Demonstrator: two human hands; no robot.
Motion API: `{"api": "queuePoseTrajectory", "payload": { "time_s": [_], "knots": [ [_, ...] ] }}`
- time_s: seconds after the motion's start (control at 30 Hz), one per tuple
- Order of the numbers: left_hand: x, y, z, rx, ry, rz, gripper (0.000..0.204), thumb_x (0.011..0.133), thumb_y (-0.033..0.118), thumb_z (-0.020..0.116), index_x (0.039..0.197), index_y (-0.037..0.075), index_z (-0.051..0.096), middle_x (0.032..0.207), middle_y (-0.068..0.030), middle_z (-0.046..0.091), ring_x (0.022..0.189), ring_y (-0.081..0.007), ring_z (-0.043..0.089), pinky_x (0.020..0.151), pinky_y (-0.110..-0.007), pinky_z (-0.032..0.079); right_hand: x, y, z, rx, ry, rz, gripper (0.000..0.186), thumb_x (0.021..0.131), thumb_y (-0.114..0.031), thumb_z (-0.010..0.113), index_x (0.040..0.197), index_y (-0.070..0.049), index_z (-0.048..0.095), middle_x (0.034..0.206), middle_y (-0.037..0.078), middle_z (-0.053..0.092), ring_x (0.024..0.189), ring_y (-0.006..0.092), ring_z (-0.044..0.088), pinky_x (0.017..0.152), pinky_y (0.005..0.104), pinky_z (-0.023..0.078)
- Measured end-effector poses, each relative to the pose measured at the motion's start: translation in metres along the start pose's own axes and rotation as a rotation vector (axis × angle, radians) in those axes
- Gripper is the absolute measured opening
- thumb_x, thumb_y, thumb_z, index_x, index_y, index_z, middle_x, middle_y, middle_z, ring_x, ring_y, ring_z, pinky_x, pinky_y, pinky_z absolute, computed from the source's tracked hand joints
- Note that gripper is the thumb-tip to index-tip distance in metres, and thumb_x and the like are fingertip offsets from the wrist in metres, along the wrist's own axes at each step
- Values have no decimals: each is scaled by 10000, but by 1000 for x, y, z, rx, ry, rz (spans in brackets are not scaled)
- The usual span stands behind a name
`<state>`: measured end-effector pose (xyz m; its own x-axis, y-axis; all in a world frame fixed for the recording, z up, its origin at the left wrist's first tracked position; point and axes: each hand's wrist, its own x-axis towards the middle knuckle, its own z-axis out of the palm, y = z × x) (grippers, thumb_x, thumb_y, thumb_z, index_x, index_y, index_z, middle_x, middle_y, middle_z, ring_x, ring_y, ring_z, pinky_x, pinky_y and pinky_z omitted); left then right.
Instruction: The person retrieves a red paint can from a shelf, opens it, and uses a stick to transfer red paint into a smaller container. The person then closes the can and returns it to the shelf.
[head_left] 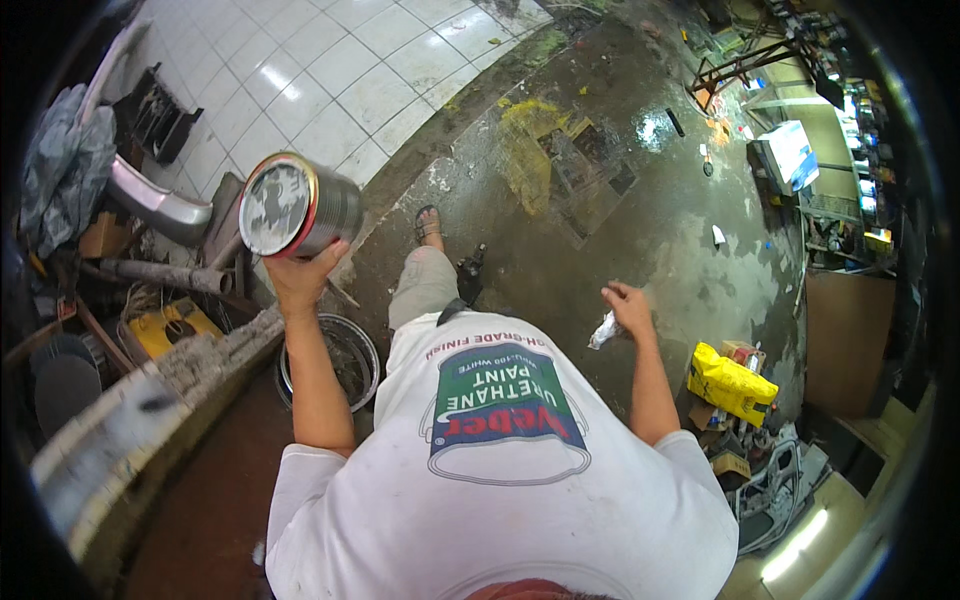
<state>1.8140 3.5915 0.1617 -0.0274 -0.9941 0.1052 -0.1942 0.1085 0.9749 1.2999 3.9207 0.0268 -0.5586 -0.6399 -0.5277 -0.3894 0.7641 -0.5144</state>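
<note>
My left hand [303, 278] is wrapped round the lower side of a ribbed metal can [335, 210], held up and tilted at the left. A gold and red rim circles the can's round end, which is smeared grey and white. Whether that end is a lid or an open mouth I cannot tell. Out to the right, my right hand [630, 307] has its fingers closed on a crumpled white rag [605, 330], which hangs below the fingers. It may be cloth or paper. The two hands are well apart, one on each side of my body.
Below the can lies a round metal rim [365, 345]. A rough concrete ledge [190, 385], pipes [170, 275] and a yellow case [180, 328] crowd the left. Wet concrete floor [500, 240] stretches ahead, beside white tiles [340, 110]. A yellow bag [730, 385] lies at right.
</note>
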Motion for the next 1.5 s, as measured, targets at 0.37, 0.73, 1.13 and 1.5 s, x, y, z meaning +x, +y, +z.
{"api": "queuePoseTrajectory", "payload": {
  "time_s": [0.37, 0.73, 1.13, 1.5],
  "knots": [
    [293, 24, 142, -35, -328, 105, 729, 600, 154, 1007, 1213, -34, 659, 1133, -106, 730, 1021, -193, 685, 932, -355, 554, -10, -52, 56, 250, -315, 628, 318, 864, -289, 821, 996, 1, 809, 935, 151, 785, 854, 225, 721, 821, 392, 553],
    [502, 5, 249, 132, -271, 89, 852, 611, 166, 994, 1317, -25, 558, 1207, -127, 694, 1110, -232, 671, 981, -379, 539, 426, -265, -67, -142, -15, -15, 376, 823, -372, 789, 936, -13, 775, 912, 213, 751, 874, 369, 740, 781, 449, 559],
    [732, -20, 328, 4, -31, 28, 791, 665, 172, 973, 1318, -24, 573, 1244, -151, 673, 1138, -246, 659, 1010, -402, 526, 765, -675, -147, 56, -93, -552, 514, 898, -394, 749, 1240, -12, 721, 977, 161, 777, 866, 279, 736, 817, 376, 556],
    [1080, -23, 518, -223, -263, 65, 696, 638, 79, 965, 1245, -34, 645, 1166, -100, 714, 1055, -190, 680, 956, -359, 552, 853, -439, -156, -337, -253, 338, 516, 773, -521, 792, 931, -30, 798, 972, 218, 760, 927, 369, 745, 836, 466, 571]
  ]
}}
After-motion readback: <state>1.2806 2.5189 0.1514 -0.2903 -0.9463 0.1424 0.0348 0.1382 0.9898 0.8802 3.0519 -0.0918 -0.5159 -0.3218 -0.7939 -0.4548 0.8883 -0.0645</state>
